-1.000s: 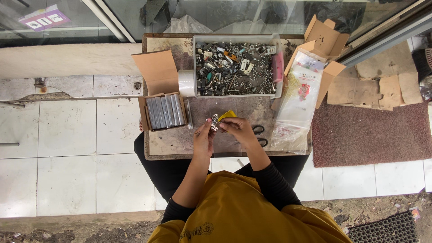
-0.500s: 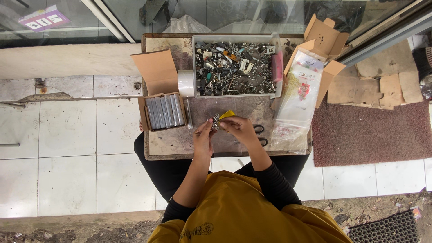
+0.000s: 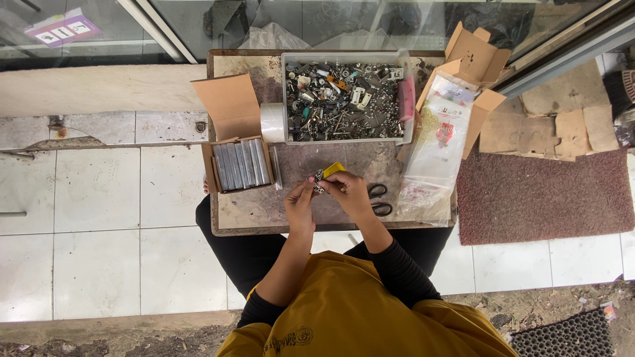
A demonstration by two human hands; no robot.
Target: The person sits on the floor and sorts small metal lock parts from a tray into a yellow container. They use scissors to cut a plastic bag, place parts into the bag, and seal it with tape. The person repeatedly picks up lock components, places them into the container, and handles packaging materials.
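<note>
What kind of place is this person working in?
Probably a small hardware or repair stall at a shopfront. A low wooden table sits on a tiled floor beside glass doors, with a tray of mixed metal parts and scissors on it.

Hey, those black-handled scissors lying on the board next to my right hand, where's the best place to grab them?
Take the scissors by the two black handle loops, coming from the right. The loops lie flat and exposed on the wooden board, while the blades point left and sit hidden under your right hand.
</note>
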